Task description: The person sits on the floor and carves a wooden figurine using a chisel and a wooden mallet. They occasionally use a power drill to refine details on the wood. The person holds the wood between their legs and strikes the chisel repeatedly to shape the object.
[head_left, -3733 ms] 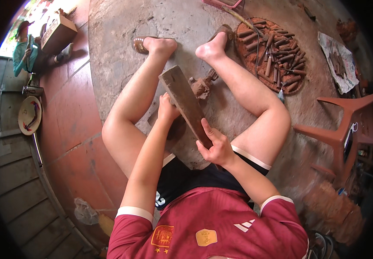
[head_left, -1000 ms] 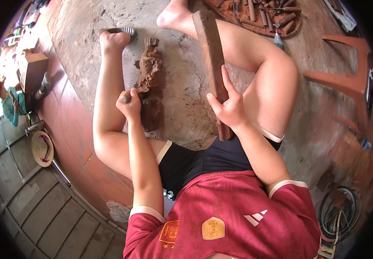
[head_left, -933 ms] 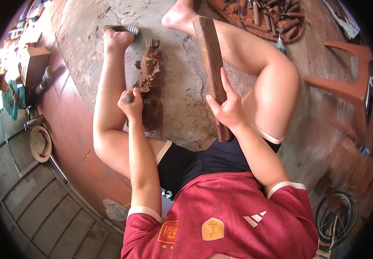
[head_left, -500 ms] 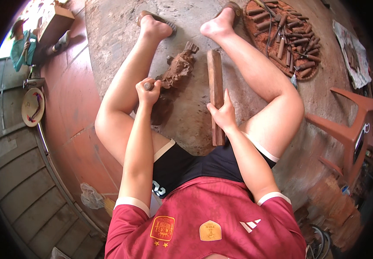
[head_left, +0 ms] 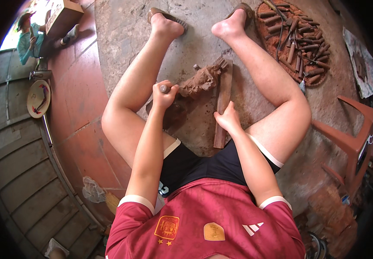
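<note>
My left hand [head_left: 164,96] is closed in a fist around a round wooden handle [head_left: 165,89], seen end-on; the tool's other end is hidden. Beside that fist lies a brown wood carving [head_left: 199,82] with a rough, knobbly surface, its far end touching or overlapping a long squared wooden bar [head_left: 223,93]. A darker, rounded brown mass [head_left: 173,113] is below the left hand, partly in shadow. My right hand [head_left: 228,117] grips the near half of the bar, thumb on the near side and most fingers hidden. The bar lies between my legs.
Several wooden-handled tools [head_left: 292,52] lie on reddish shavings in a round tray at far right. A brown plastic stool [head_left: 355,134] stands right, with newspaper [head_left: 360,64] beyond. At far left are another person [head_left: 31,41], a box [head_left: 64,19] and a conical hat [head_left: 39,99].
The carving has swung right and nearer, so its far end now meets the bar. The bar has tilted slightly. Both hands keep their grips, and the whole view has shifted a little.
</note>
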Action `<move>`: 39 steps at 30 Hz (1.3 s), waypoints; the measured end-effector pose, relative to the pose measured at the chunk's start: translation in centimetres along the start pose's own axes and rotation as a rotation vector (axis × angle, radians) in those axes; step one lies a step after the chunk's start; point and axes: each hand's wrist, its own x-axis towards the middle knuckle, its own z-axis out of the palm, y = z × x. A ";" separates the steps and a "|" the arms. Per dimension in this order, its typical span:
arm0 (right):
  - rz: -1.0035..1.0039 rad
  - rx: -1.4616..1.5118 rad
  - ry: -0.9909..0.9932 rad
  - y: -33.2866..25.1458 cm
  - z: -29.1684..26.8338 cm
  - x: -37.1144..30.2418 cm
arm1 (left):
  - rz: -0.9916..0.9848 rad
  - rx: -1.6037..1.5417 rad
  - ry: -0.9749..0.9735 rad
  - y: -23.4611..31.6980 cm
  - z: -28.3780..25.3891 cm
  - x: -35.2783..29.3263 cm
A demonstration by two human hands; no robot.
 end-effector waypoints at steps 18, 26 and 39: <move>0.009 0.403 0.168 0.0 0.4 0.1 | -0.136 -0.263 0.157 0.7 2.7 -0.3; 0.066 0.025 0.000 0.0 1.1 0.5 | -0.155 -0.182 0.285 -0.1 4.4 -0.4; 0.119 -0.055 0.012 0.3 1.2 0.9 | -0.131 -0.193 0.255 0.6 3.9 -0.2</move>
